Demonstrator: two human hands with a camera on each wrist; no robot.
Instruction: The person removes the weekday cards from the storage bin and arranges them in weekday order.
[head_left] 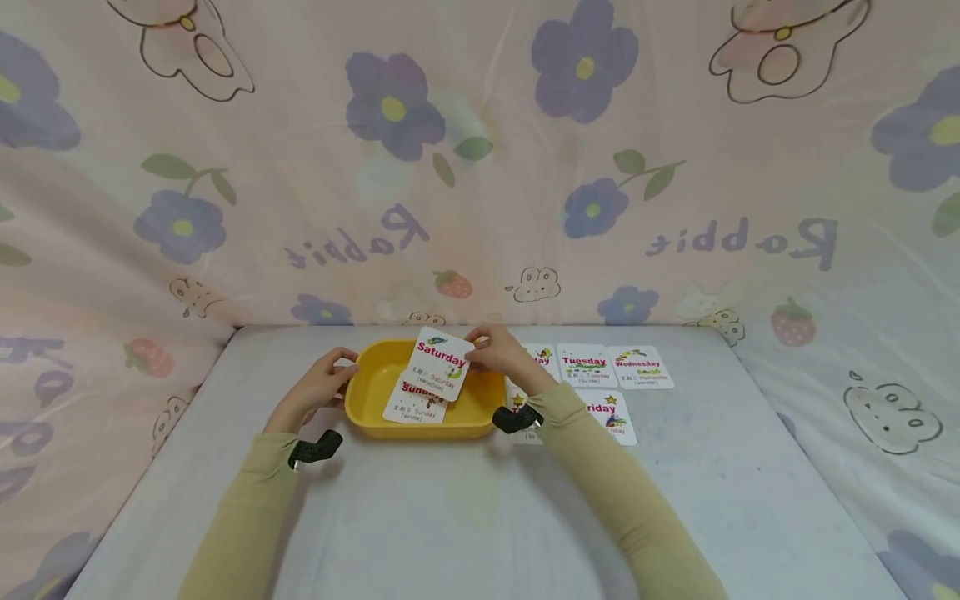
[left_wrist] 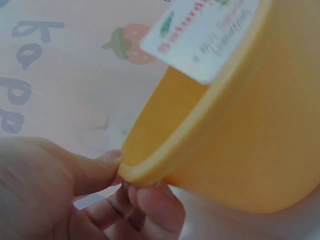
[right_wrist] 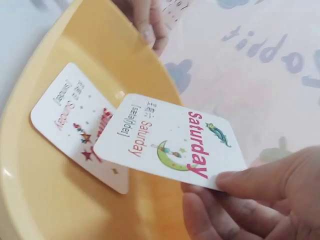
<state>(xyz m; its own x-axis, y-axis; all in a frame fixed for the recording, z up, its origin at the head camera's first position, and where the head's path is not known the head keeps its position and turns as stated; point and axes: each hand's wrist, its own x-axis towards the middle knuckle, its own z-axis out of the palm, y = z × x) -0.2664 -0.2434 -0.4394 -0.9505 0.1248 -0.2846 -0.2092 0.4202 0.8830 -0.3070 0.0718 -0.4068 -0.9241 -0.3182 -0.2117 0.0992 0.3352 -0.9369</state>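
My left hand (head_left: 318,387) pinches the left rim of a yellow plastic basin (head_left: 375,429); in the left wrist view the thumb lies over the rim (left_wrist: 145,170) with the fingers beneath. Above the basin, my right hand (head_left: 504,354) holds the Saturday card (head_left: 442,362) by its edge between thumb and fingers. The Sunday card (head_left: 415,408) lies inside the basin, its upper part covered by the Saturday card in the head view. In the right wrist view the Saturday card (right_wrist: 170,142) overlaps a corner of the Sunday card (right_wrist: 75,120).
Right of the basin, day cards lie in two rows on the white table (head_left: 420,517): Tuesday (head_left: 588,367), Wednesday (head_left: 641,368), Friday (head_left: 617,417) and others partly hidden by my right arm. A patterned curtain (head_left: 480,208) stands behind the table.
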